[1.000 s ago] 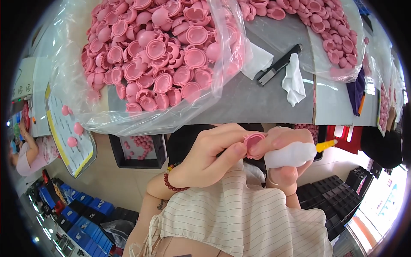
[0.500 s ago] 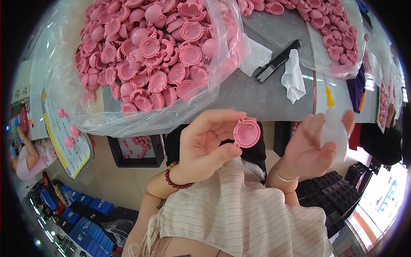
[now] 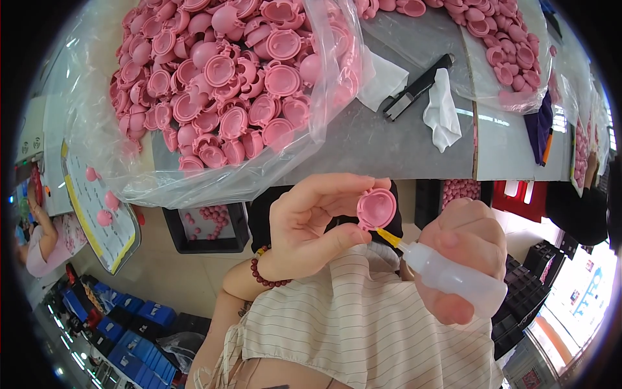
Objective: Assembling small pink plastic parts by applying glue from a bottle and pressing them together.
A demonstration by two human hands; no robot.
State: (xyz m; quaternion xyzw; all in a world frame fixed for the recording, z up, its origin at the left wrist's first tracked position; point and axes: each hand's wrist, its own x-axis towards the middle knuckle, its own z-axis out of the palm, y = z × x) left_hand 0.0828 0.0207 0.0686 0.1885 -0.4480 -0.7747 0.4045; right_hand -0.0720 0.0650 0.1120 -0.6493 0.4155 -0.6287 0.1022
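Between the thumb and fingers of my left hand (image 3: 314, 220) is a small round pink plastic half-shell (image 3: 376, 208), its hollow side turned up. My right hand (image 3: 463, 253) is wrapped round a translucent squeeze bottle (image 3: 457, 279) with a yellow tapered nozzle (image 3: 389, 237). The nozzle tip is at the lower edge of the shell; whether it touches I cannot tell. Beyond my hands, a clear plastic bag (image 3: 259, 185) lies open on the table with a heap of similar pink shells (image 3: 214, 78) in it.
A black-handled tool (image 3: 418, 87) lies on the grey table (image 3: 376, 146) between white cloths (image 3: 443, 113). Another bag of pink shells (image 3: 512, 52) is at the far right. Below the table edge, a black tray (image 3: 207, 244) holds pink pieces. Someone's arm (image 3: 44, 223) shows at the far left.
My right hand has swung the bottle from nozzle-up to pointing left, bringing its nozzle to the shell. My left hand keeps hold of the shell, almost unmoved.
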